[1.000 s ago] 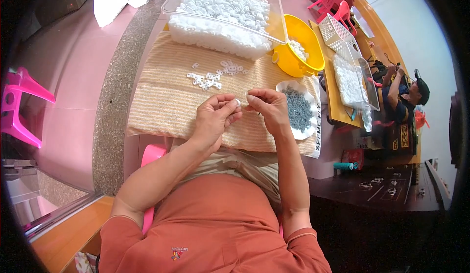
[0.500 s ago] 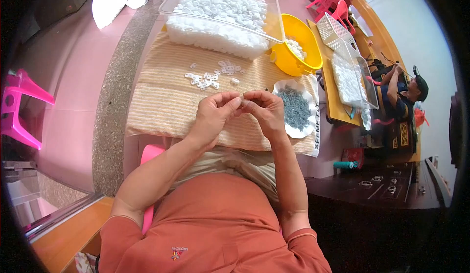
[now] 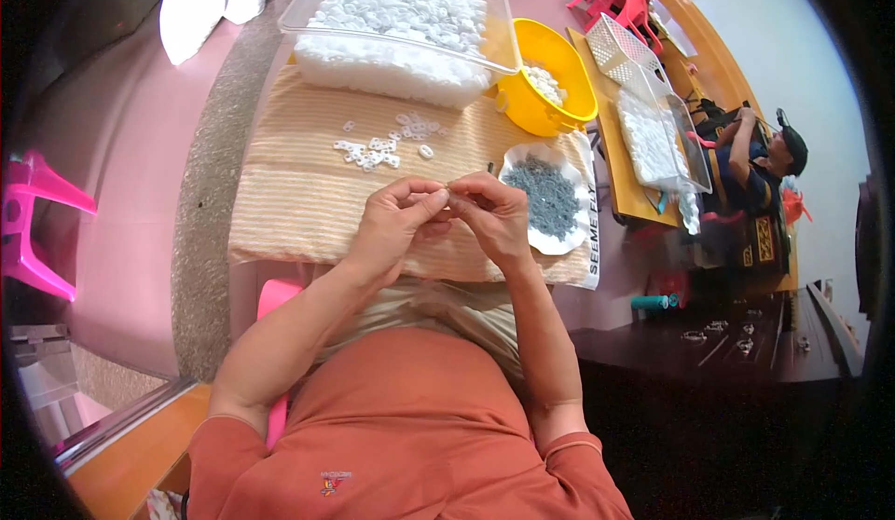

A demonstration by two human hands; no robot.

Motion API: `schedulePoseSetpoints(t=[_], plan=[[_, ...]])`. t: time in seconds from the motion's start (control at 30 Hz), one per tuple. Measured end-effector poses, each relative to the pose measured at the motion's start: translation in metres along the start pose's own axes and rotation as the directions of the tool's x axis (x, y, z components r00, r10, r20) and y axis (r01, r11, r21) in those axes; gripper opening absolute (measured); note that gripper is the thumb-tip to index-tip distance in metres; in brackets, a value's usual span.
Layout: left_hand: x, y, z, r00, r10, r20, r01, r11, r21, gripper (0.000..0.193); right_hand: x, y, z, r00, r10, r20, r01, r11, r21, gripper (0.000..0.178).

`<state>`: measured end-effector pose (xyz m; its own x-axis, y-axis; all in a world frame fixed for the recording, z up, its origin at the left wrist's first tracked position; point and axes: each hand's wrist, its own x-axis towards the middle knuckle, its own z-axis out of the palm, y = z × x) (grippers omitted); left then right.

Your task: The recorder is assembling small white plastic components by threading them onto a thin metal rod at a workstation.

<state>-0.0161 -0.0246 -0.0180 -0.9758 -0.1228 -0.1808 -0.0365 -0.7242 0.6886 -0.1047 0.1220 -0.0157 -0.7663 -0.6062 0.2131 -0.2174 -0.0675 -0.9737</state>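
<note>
My left hand (image 3: 396,222) and my right hand (image 3: 494,217) meet fingertip to fingertip above the striped cloth (image 3: 280,198) on the table. Both are closed in a pinch, and whatever lies between the fingertips is too small and hidden to name. Just beyond them lie loose small white plastic pieces (image 3: 373,155) with holes, one ring-like piece (image 3: 426,152) set apart from the others. Close to my right hand stands a white scalloped dish (image 3: 571,242) heaped with small dark grey parts (image 3: 545,198).
At the table's far side stands a clear bin (image 3: 401,45) full of white pieces, beside a yellow basket (image 3: 583,82) with more inside. Another person (image 3: 755,161) sits at a table (image 3: 606,129) on the right. A pink stool (image 3: 42,231) stands at left.
The view has shifted slightly, so the table and its things appear a little further left. My hands still pinch together, with the fingers slightly rearranged.
</note>
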Motion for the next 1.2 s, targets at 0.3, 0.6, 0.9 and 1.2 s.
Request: schedulePoseSetpoints(t=[0.3,0.6,0.9,1.2], plan=[[0.000,0.004,-0.002,0.986,-0.158,0.059,0.162,0.984,-0.067,0.012,-0.005,-0.005,-0.001,0.995,-0.095,0.010,0.095,0.995,0.026,0.009],[-0.001,0.000,-0.003,0.981,-0.188,0.044,0.190,0.981,-0.040,0.017,-0.029,-0.010,-0.008,0.998,-0.039,0.056,0.043,0.995,-0.085,0.018],[-0.004,0.000,0.005,0.982,-0.188,0.032,0.189,0.982,-0.027,0.027,-0.062,-0.036,-0.025,0.965,-0.244,-0.092,0.145,0.795,-0.589,0.021],[-0.007,-0.001,0.007,0.976,-0.205,0.072,0.204,0.979,0.022,0.015,-0.082,-0.033,-0.068,0.928,-0.315,-0.200,-0.016,0.502,-0.865,0.017]])
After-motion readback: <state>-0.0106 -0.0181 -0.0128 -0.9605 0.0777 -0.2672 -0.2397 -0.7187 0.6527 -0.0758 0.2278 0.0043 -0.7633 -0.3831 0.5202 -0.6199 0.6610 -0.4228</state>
